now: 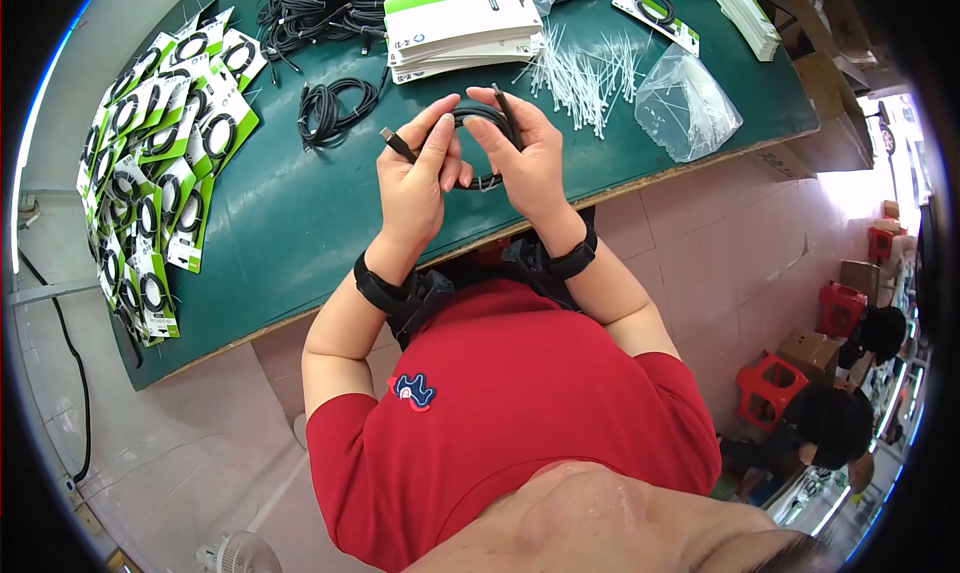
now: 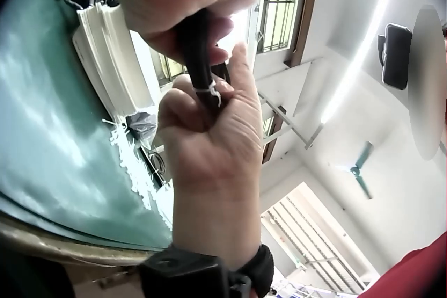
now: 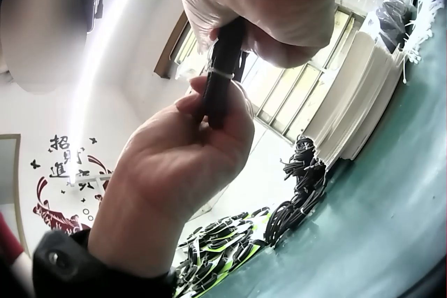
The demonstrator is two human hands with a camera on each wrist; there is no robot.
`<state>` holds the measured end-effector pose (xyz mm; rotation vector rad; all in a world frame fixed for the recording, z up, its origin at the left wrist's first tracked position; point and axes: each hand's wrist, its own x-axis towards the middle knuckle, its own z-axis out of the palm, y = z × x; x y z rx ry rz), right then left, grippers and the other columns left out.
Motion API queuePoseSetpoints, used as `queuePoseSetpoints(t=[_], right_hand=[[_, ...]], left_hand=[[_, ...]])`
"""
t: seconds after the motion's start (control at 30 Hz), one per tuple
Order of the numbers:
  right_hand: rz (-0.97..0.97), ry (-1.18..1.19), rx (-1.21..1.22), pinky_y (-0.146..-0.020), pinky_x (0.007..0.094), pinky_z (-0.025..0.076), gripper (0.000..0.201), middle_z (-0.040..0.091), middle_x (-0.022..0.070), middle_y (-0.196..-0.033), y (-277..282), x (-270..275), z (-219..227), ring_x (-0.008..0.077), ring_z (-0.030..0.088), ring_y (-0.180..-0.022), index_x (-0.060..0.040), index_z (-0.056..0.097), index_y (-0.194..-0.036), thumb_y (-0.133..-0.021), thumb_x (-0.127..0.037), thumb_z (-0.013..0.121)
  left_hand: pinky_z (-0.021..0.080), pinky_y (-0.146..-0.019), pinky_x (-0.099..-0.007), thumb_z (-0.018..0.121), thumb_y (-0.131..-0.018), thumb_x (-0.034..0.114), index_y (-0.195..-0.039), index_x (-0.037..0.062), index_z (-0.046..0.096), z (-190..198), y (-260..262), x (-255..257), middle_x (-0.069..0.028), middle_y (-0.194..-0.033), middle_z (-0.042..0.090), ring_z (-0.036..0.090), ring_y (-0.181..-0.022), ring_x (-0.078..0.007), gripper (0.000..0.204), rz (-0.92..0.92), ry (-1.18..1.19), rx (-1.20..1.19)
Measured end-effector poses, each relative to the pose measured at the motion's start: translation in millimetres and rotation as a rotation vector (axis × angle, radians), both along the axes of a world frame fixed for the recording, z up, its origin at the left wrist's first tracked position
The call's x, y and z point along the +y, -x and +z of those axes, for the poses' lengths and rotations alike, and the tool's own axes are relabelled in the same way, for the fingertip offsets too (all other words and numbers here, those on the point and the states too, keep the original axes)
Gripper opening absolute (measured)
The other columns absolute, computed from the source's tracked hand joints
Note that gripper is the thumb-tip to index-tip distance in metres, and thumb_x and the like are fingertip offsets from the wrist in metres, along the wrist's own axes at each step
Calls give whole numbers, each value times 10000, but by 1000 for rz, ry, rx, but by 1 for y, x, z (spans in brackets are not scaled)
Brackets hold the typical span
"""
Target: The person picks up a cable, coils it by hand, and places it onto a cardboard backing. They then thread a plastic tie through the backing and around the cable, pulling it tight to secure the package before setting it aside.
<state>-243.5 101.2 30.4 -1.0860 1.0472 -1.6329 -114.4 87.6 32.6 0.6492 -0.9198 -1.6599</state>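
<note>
Both hands hold a coiled black cable (image 1: 490, 182) between them, above the near part of the table. My left hand (image 1: 413, 178) grips the coil's left side, thumb along its top, and a plug (image 1: 388, 134) sticks out past the fingers. On the other side my right hand (image 1: 528, 161) pinches the coil between thumb and fingers, where another cable end (image 1: 498, 91) points up. A thin white tie (image 2: 209, 91) wraps the cable bundle between the hands; the right wrist view shows this tie (image 3: 221, 75) too. Fingers hide parts of the coil.
Left on the green table (image 1: 300, 223) lie many carded cables (image 1: 150, 163). At the back are a cable heap (image 1: 320, 13), a loose coil (image 1: 335, 111) and stacked cards (image 1: 460, 33). White zip ties (image 1: 590, 73) and a plastic bag (image 1: 685, 108) lie to the right.
</note>
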Motion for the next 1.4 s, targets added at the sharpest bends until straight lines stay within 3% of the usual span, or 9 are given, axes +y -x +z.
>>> queuePoseSetpoints(t=[0.07,0.17,0.27,0.6,0.77,1.0,1.1,1.23,1.4], right_hand=[[29,-23,17,-487,169,288,252,508,-64,-652,5,1,5,11,387,-521,20,632,-1130,-931,-135,631],[199,-171,-250,-485,171,292,308,524,-63,-666,15,0,11,14,398,-529,11,614,-1152,-866,-72,692],[191,-126,-286,-483,174,293,309,535,-59,-678,17,-2,7,17,405,-531,5,607,-1155,-867,-70,689],[173,-115,-282,-478,183,292,234,537,-50,-665,19,-7,6,21,407,-520,0,630,-1099,-880,-70,675],[158,-121,-229,-477,189,286,210,515,-51,-643,18,-10,-2,22,390,-512,6,649,-1068,-941,-156,610],[243,-178,-102,-478,197,281,476,491,-34,-620,17,-13,-1,28,389,-519,0,657,-1024,-1015,-423,439],[232,-238,38,-478,210,273,562,477,-25,-611,15,-12,-7,39,379,-526,-42,618,-848,-1002,-528,382],[259,-253,-28,-485,225,271,559,460,-17,-598,17,-12,-7,59,361,-527,-92,485,-690,-991,-553,390],[334,-248,-72,-488,230,267,562,441,-9,-586,20,-17,-9,74,344,-523,-118,401,-641,-988,-560,389]], left_hand=[[444,-540,-260,556,-963,77,-1243,-18,584,-1,-3,-1,17,-674,458,376,-511,-51,297,-36,-16,-20],[446,-523,-256,553,-962,73,-1244,-7,587,0,-7,-2,19,-660,469,373,-482,-48,295,-104,-46,-62],[444,-529,-245,543,-966,66,-1256,-5,581,3,-9,3,25,-643,472,361,-471,-42,301,-164,46,-180],[413,-512,-241,524,-987,111,-1240,-21,580,2,5,6,18,-692,480,358,-494,-35,291,0,3,-58],[374,-490,-237,508,-1005,172,-1209,-19,590,-2,5,1,27,-679,443,339,-487,-38,292,-9,-65,24],[365,-482,-237,509,-1007,217,-1138,-28,602,-1,6,-5,35,-646,414,345,-480,-42,293,118,-127,19],[363,-475,-238,515,-1005,240,-1106,-30,605,-3,6,-6,38,-628,402,348,-477,-43,302,127,-162,-6],[369,-465,-240,519,-1003,263,-1074,-25,608,-5,7,-7,44,-606,383,347,-468,-45,310,123,-133,-53],[375,-458,-239,555,-984,216,-1105,-20,614,-12,1,-5,34,-621,445,371,-465,-45,272,10,-72,-42]])
